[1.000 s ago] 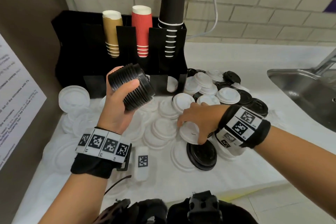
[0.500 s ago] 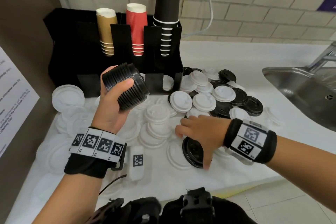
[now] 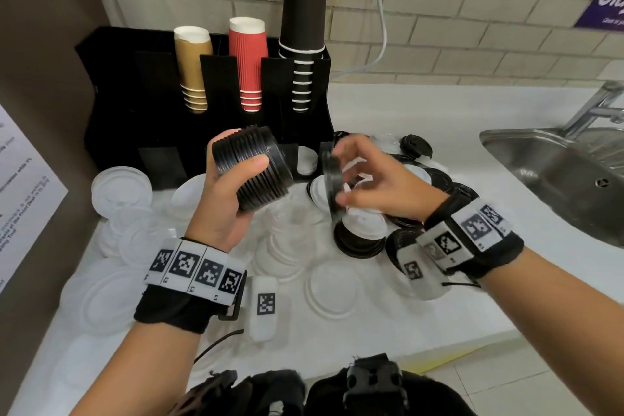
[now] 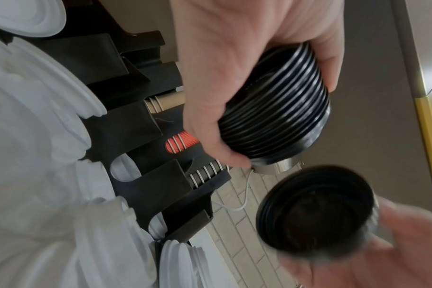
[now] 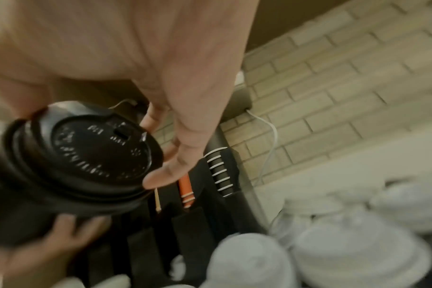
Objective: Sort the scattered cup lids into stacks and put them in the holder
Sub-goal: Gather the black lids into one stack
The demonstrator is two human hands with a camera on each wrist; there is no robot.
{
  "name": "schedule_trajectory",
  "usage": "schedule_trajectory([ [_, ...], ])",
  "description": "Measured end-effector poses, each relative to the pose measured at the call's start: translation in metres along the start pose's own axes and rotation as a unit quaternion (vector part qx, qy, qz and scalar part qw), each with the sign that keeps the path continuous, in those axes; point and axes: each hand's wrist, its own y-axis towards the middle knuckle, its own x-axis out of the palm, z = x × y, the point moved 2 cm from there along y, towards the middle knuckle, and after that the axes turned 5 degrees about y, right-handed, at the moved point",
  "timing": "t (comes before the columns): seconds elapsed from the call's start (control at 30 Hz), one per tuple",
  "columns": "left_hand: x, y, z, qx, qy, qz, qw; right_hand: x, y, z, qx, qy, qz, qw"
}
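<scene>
My left hand [image 3: 233, 179] grips a stack of black lids [image 3: 253, 169] on its side, raised in front of the black holder [image 3: 141, 101]; the same stack [image 4: 276, 117] shows in the left wrist view. To its right, my right hand [image 3: 358, 179] pinches a single black lid [image 3: 331, 179] on edge, its underside facing the stack a short gap away. That lid [image 5: 86, 155] fills the right wrist view, top side toward the camera. Scattered white lids [image 3: 293, 246] and black lids [image 3: 439, 179] cover the counter below both hands.
The holder carries gold cups [image 3: 192, 67], red cups [image 3: 248, 61] and a tall stack of black cups [image 3: 304, 17]. A steel sink [image 3: 557, 176] with a tap lies at the right. A brown wall with a paper notice [image 3: 23, 196] borders the left.
My right hand has left the pile on the counter, picked up a black lid and lifted it toward the stack. The left hand holds the stack in about the same place.
</scene>
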Motion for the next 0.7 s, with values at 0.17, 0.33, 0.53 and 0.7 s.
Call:
schedule_trajectory([
  [0.17, 0.007, 0.000, 0.001, 0.004, 0.016, -0.001, 1.000, 0.024, 0.016, -0.014, -0.046, 0.132, 0.081, 0.987],
  [0.33, 0.005, -0.001, -0.003, -0.003, 0.028, -0.028, 0.999, 0.035, 0.028, -0.021, -0.052, 0.120, 0.057, 0.990],
  [0.53, 0.001, -0.004, -0.003, -0.023, 0.011, -0.040, 0.999, 0.035, 0.036, -0.026, -0.052, 0.115, 0.016, 0.992],
  [0.7, 0.005, -0.007, -0.009, -0.045, -0.028, -0.017, 0.998, 0.038, 0.038, -0.026, -0.051, 0.107, 0.027, 0.993],
])
